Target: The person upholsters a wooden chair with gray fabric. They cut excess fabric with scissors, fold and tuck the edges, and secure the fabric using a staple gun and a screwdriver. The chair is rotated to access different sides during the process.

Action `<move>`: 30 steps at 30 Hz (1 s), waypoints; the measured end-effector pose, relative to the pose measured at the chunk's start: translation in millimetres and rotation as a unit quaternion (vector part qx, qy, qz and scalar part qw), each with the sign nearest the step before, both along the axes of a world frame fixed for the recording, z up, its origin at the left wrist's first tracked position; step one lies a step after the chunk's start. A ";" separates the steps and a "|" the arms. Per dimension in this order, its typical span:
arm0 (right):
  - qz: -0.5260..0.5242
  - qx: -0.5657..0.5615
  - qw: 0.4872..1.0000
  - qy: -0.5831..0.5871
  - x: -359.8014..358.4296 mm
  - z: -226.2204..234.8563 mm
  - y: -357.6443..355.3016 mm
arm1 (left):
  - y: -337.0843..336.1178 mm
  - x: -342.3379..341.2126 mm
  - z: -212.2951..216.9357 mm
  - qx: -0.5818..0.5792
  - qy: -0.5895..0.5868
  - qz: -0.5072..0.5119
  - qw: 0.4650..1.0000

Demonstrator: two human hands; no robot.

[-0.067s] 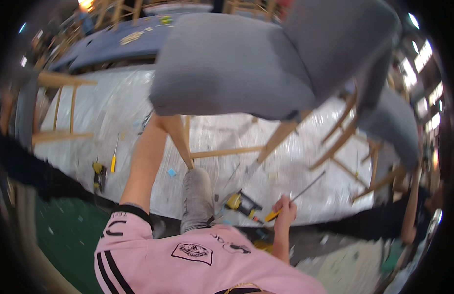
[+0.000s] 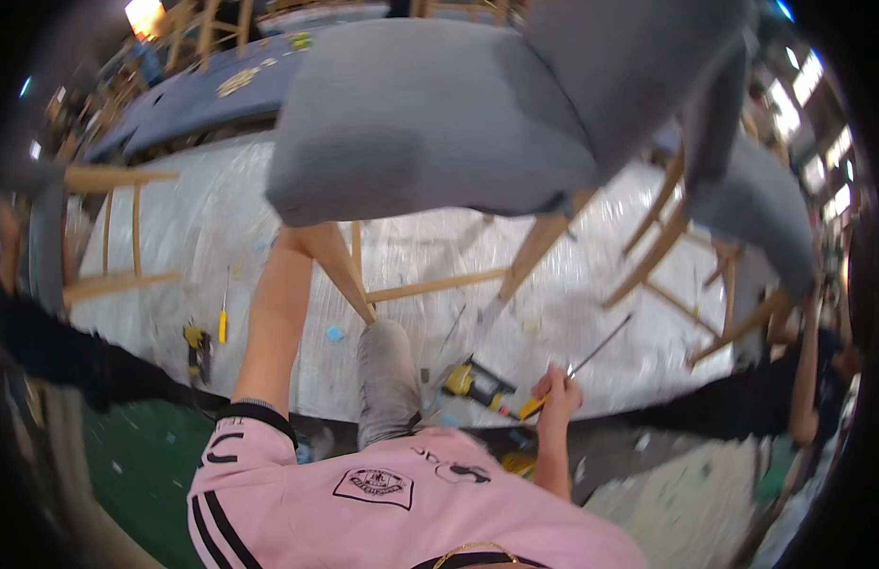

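A grey upholstered chair (image 2: 421, 123) with pale wooden legs stands in front of me. My left hand (image 2: 300, 237) holds it where a front leg (image 2: 340, 270) meets the seat; the fingers are mostly hidden behind the wood and under the seat edge. The foot of that leg comes down at my knee. Lower right, my right hand (image 2: 556, 391) is closed around the yellow handle of a long-shafted screwdriver (image 2: 601, 345), its tip pointing up and right. Next to that hand a yellow and black power drill (image 2: 479, 387) lies on the plastic-wrapped surface (image 2: 212, 190).
Another grey chair (image 2: 757, 218) stands at right, with a person's arm (image 2: 805, 379) beside it. At left are a wooden chair frame (image 2: 122, 232), a second drill (image 2: 197, 351) and another yellow-handled screwdriver (image 2: 223, 318). A blue padded table (image 2: 188, 104) holds small parts behind.
The view has shifted slightly, so the chair appears a little farther left. My right hand and its screwdriver are slightly higher in the picture. Both hands keep their hold.
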State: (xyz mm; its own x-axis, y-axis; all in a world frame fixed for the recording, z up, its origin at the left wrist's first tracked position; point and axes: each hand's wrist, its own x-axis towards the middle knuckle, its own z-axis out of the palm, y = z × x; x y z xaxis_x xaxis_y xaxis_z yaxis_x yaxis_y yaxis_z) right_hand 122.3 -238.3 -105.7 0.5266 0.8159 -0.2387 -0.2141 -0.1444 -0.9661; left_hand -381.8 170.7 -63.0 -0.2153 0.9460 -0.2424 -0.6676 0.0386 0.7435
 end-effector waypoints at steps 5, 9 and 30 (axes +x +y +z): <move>-0.036 0.020 0.999 0.007 -0.1 -5.8 -17.7 | 2.0 -0.3 -19.3 -0.064 0.085 0.032 0.994; -0.015 0.052 0.998 0.027 0.5 -11.8 -8.9 | -5.0 -13.8 -45.1 -0.096 0.172 0.100 0.975; 0.082 0.024 0.996 -0.029 -65.7 -94.3 48.3 | -302.4 305.3 -39.9 0.210 0.605 -0.362 0.678</move>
State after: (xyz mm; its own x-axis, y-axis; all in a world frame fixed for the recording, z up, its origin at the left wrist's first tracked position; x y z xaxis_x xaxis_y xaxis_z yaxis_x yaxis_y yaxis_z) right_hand 56.6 -190.1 -200.0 0.3970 0.9020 -0.1699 -0.1347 -0.1259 -0.9829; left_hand -76.6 -131.7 -102.9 0.5407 0.8410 0.0201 0.5214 -0.3538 0.7765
